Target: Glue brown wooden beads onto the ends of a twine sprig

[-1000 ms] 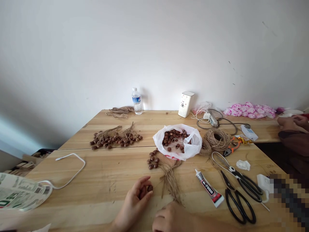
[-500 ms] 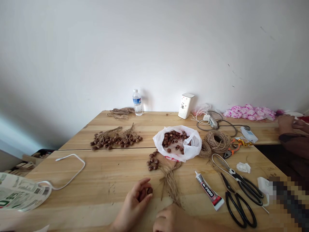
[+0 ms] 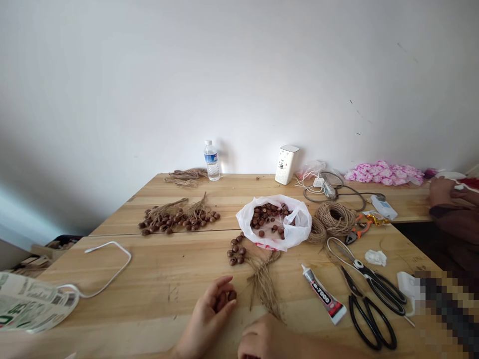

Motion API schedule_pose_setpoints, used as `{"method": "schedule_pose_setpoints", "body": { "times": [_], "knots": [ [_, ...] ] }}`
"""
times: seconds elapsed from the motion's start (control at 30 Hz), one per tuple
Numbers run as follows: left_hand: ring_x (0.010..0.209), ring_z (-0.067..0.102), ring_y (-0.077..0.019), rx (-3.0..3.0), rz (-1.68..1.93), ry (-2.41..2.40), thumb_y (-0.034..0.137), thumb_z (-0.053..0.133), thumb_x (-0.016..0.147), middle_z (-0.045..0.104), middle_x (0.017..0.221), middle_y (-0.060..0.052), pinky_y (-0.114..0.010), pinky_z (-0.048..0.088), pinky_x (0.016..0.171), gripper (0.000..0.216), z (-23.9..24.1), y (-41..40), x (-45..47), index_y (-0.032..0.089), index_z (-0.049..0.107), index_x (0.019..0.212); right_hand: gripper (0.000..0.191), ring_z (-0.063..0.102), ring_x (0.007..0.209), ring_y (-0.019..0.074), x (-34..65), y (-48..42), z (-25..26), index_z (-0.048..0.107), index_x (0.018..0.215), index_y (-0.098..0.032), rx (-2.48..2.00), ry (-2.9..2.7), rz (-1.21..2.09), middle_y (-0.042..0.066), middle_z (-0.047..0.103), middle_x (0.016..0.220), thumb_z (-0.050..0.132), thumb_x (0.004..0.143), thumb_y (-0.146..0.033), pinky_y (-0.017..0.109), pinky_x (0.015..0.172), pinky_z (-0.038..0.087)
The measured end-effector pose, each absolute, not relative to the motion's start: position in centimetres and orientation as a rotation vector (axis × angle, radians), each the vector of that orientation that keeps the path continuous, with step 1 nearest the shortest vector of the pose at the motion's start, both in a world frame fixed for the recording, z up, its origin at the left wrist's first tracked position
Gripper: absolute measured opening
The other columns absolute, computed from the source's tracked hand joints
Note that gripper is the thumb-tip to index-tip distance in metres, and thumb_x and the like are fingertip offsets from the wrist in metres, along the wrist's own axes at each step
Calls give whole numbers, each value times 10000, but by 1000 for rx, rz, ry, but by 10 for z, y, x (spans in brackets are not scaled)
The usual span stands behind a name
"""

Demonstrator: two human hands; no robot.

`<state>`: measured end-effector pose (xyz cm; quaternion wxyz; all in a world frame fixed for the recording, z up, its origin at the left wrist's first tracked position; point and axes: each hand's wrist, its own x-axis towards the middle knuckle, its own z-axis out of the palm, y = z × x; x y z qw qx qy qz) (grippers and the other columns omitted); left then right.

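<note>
Brown round nuts (image 3: 232, 295) sit in the curled fingers of my left hand (image 3: 205, 319), low in the middle of the head view. Close by on the right, my right hand (image 3: 264, 339) is closed with its back upward. Whatever it may hold is hidden below the fingers. Just beyond it lies a bunch of twine strands (image 3: 265, 286) on the table. Several loose brown nuts (image 3: 236, 255) rest past my left hand. Behind them stands an open white plastic bag (image 3: 245, 217) with more nuts and shell pieces inside.
Glue tube (image 3: 325, 295), black-handled scissors (image 3: 370, 319), a second pair (image 3: 385, 289), pliers (image 3: 355, 233) and twine coils (image 3: 337, 218) lie right. Nut-and-twine bunches (image 3: 179, 218), a white cable (image 3: 125, 267) and a water bottle (image 3: 211, 162) are left. Another person's hands (image 3: 443, 192) work at far right.
The view has shifted very slightly. My two hands keep nearly the same place and grip. At far right, the other person's hands have moved a little, with something white between them.
</note>
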<state>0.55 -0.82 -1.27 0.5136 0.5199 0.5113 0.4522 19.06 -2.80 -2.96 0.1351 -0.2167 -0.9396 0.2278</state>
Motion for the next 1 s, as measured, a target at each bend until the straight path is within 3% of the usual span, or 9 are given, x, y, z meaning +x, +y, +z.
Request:
{"method": "schedule_pose_setpoints", "body": {
  "times": [0.17,0.27,0.33,0.43,0.5,0.6,0.77,1.0],
  "knots": [
    [756,639,-179,1255,1108,1232,387,681,685,689,838,-49,-292,523,720,456,-17,-7,6,188,560,1078,162,531,549,82,195,-27,-19,658,725,-180,-617,-2700,816,-21,608,661,589,844,-264,161,517,387],
    [765,633,-174,1265,1142,1226,365,661,717,683,842,-38,-281,512,707,441,-26,-6,7,191,542,1105,201,558,617,88,197,-23,7,686,799,-163,-598,-2577,948,-6,611,673,552,878,-290,157,575,409],
    [729,621,-164,1258,1171,1230,354,647,737,669,804,-18,-275,505,681,437,-30,-5,7,190,523,1123,228,537,612,103,193,-12,26,678,816,-151,-706,-2446,849,1,597,663,543,882,-322,189,589,409],
    [706,607,-159,1288,1142,1224,326,644,743,666,801,-18,-275,496,666,437,-30,-4,6,182,511,1134,192,526,660,121,180,17,45,643,807,-149,-1019,-2276,570,24,590,732,491,901,-220,227,635,415],
    [688,595,-153,1311,1133,1230,314,636,750,665,806,-22,-274,490,658,416,-28,-4,6,180,516,1126,74,532,814,174,169,42,47,633,857,-163,-1200,-2251,317,45,600,819,562,852,-186,289,744,421],
    [677,589,-152,1318,1138,1238,320,639,744,662,798,-18,-271,485,652,408,-26,-4,6,186,531,1113,201,480,937,242,157,74,41,641,857,-168,-1316,-2377,100,67,577,896,710,749,-323,354,800,425],
    [692,587,-153,1320,1112,1232,309,624,747,652,811,-18,-278,486,671,412,-29,-4,5,188,528,1129,364,446,949,261,149,88,29,654,801,-147,-1294,-2562,-11,78,545,897,732,695,-487,379,816,421],
    [720,595,-158,1347,1093,1248,303,612,756,654,835,-22,-277,489,696,402,-30,-5,4,191,520,1131,224,465,941,249,150,88,15,654,806,-159,-1226,-2549,76,68,588,882,771,692,-312,352,811,412]
  ]
}}
